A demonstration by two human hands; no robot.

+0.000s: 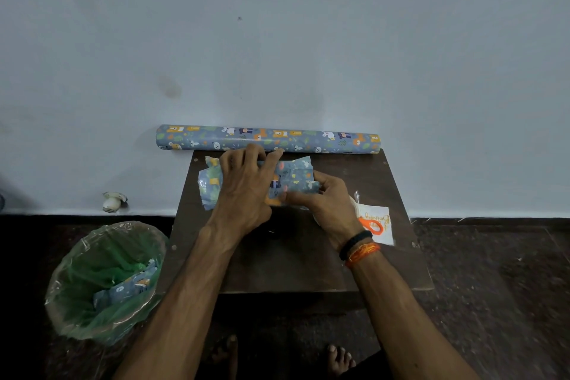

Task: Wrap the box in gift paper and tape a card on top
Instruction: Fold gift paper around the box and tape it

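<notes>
Both hands are down on the box [296,177], which sits on the desk [308,256] already sheathed in the blue animal-print gift paper [209,185], its long axis running left to right across the person's front. The left hand [246,182] lies flat over the top of it, fingers [259,156] spread and pressing the paper down, their tips reaching the far edge, just short of the paper roll [268,139] that lies parallel beyond them. The right hand [327,197] comes in from the other end, thumb and fingers curled round the near right corner, pinching the paper against the box.

Here is what matters: the loose, unfolded paper flares out past the left fingers, on the left end of the box, and a ragged flap also stands up at the right end, beside the right fingers. The right hand is the nearer one to that right end, so I judge the end fold starts there while the left keeps the seam pinned.

The card [377,227] waits just right of the right wrist, with orange-handled scissors [371,227] lying on it. No tape can be picked out from here. Off the desk, left of the left forearm, a lined bin [77,281] holds paper offcuts.
</notes>
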